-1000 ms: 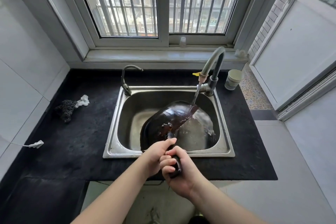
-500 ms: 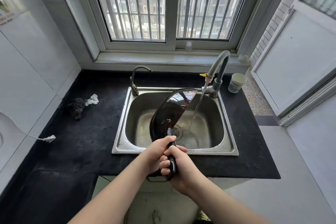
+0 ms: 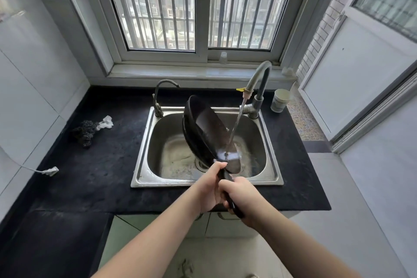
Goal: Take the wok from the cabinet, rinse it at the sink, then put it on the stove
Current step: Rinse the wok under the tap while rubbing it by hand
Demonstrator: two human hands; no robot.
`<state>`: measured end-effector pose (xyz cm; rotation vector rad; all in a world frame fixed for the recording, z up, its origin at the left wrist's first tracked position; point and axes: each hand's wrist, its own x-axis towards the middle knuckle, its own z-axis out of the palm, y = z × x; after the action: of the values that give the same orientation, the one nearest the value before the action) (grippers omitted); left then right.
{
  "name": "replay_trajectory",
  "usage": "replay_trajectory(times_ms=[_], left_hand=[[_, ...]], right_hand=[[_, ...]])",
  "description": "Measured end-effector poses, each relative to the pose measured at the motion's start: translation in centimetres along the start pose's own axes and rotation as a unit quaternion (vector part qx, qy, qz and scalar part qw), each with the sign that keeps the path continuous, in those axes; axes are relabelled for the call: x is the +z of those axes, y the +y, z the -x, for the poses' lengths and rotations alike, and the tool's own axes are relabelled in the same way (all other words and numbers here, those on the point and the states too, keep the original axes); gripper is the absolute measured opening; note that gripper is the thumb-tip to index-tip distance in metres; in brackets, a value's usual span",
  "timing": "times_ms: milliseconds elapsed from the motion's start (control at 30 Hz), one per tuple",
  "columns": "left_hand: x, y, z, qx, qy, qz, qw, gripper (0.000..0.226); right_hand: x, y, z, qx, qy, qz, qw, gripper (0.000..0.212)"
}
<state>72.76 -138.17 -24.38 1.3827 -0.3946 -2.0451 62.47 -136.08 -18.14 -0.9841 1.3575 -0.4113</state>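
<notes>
Fingers of the left hand (image 3: pixel 208 187) curl round the upper part of the long black handle (image 3: pixel 230 194), close to where it joins the dark round metal wok (image 3: pixel 207 131); fingers of the right hand (image 3: pixel 244 201) wrap the same handle just below, the two hands touching. The handle's lower end pokes out under the right hand.

From the head camera, the wok is held up over the stainless steel sink (image 3: pixel 144 165), tilted steeply on edge with its hollow facing right, clear of the basin floor. A thin stream of water (image 3: pixel 234 128) falls from the tall grey curved tap (image 3: pixel 258 79) and strikes the wok's inner surface near the handle, where it splashes white. A smaller curved tap (image 3: pixel 161 97) stands at the sink's back left corner. On the black countertop (image 3: pixel 90 183) lie a dark scouring pad (image 3: pixel 84 132) touching a crumpled white scrap (image 3: pixel 106 122), and a white plug on a cord (image 3: pixel 50 170) near the left wall. A pale paper cup (image 3: pixel 279 100) sits just right of the tall tap; any print on it is too blurred to read, and no other writing is legible. The barred window (image 3: pixel 203 7) fills the top, cut off by the frame. Both forearms run out of the lower edge.
</notes>
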Motion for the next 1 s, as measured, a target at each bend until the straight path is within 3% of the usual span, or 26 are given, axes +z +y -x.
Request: replay_trajectory(times_ms=[100, 333, 500, 800, 900, 1000], left_hand=[[1.3, -0.6, 0.4, -0.028, -0.002, -0.015, 1.0, 0.058], [3.8, -1.2, -0.6, -0.117, 0.027, -0.098, 0.988, 0.031], [6.0, -2.4, -1.8, -0.098, 0.037, -0.052, 0.993, 0.028], [8.1, -1.0, -2.0, -0.03, 0.031, 0.06, 0.997, 0.035], [8.0, -0.3, -2.3, -0.025, 0.032, 0.095, 0.995, 0.033], [7.4, 0.7, -2.6, -0.02, 0.016, 0.154, 0.988, 0.038]], right_hand=[[-1.1, 0.9, 0.5, -0.011, 0.018, 0.068, 0.997, 0.011], [-4.2, 3.3, 0.7, -0.025, 0.027, 0.185, 0.982, 0.006], [-6.9, 3.3, 0.0, -0.031, 0.012, 0.242, 0.97, 0.009], [-8.5, 1.3, -1.1, -0.012, -0.031, 0.117, 0.993, 0.027], [-9.7, 0.1, -1.2, -0.001, -0.048, 0.113, 0.992, 0.022], [-12.3, -1.2, -1.3, 0.015, -0.043, 0.127, 0.991, 0.035]])
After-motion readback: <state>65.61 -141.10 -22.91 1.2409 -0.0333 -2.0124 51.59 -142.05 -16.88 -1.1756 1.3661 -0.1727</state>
